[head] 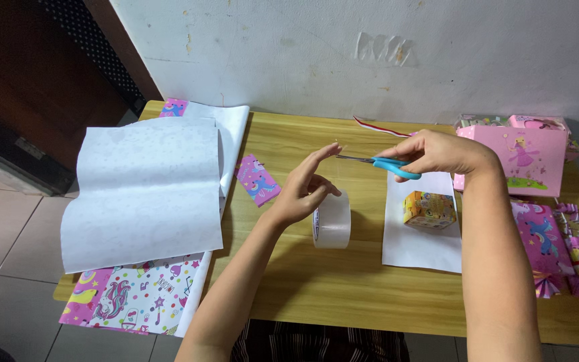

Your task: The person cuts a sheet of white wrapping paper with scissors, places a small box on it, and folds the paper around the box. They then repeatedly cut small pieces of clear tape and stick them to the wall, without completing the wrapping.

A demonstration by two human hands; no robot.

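A: Right hand (437,153) first — what is its grip?

B: Closed through the handles of the blue scissors (387,165); the blades are nearly shut and point left, toward the fingertips of the left hand (303,191). The left hand is above the roll of clear tape (332,220), thumb and index pinched together, other fingers spread. I think it holds a pulled end of tape, but the strip is too transparent to tell.

A: And the roll, where is it?

B: It stands on edge on the wooden counter (343,288), approx. in the middle, just below the left hand.

A: How will it handle?

B: My judgement: the roll is light and stiff, easy to take by the rim. The free tape is thin, sticky, curls on itself — better to keep it tight at the very end.

A: Around it?

B: A small colourful box (429,209) on white paper (418,248) at right, pink wrapped gifts (524,157) etc. beyond, wrapping-paper sheets (143,191) at left.
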